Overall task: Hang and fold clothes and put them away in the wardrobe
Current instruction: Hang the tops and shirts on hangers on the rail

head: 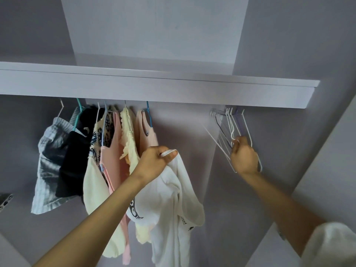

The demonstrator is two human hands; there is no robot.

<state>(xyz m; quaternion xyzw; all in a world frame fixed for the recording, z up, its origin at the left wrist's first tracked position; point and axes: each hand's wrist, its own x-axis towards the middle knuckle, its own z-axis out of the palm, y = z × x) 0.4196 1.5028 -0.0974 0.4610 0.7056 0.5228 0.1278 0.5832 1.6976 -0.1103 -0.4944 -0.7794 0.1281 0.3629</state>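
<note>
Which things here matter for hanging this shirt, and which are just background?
In play: left hand gripping white printed shirt; right hand gripping white wire hangers.
Background: hung pink top, cream ruffled top, grey striped shorts, lilac shelf.

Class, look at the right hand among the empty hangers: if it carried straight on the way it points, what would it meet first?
The right hand, already gripping a white hanger, points up and inward; it would probably meet the other empty hangers first, then the wardrobe's back wall. Depth is uncertain.
</note>
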